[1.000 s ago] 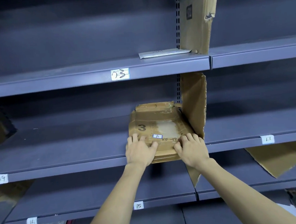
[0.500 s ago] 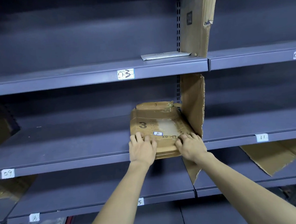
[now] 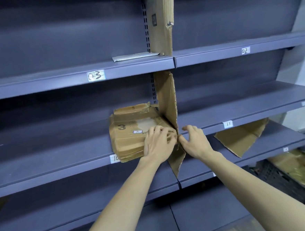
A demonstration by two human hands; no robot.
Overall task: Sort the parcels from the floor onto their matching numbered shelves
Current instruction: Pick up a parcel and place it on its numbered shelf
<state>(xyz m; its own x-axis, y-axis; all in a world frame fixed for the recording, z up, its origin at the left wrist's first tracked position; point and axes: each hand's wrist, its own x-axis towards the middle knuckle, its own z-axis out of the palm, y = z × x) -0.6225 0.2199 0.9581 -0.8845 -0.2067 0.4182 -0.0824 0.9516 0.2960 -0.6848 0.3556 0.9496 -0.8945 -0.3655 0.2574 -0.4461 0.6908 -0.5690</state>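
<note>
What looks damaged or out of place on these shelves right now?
The cardboard divider beside the brown parcel is ragged and juts past the shelf edge. The upper divider has a torn edge. A loose cardboard sheet lies askew under shelf 11. The parcel overhangs its shelf.

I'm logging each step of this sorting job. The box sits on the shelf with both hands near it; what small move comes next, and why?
Probably draw both hands back. The box already lies flat on shelf 10, tight against the cardboard divider. The left hand rests on its front corner with loose fingers, and the right hand is off it, beyond the divider. Its front edge overhangs slightly, so a short push inward first may help.
</note>
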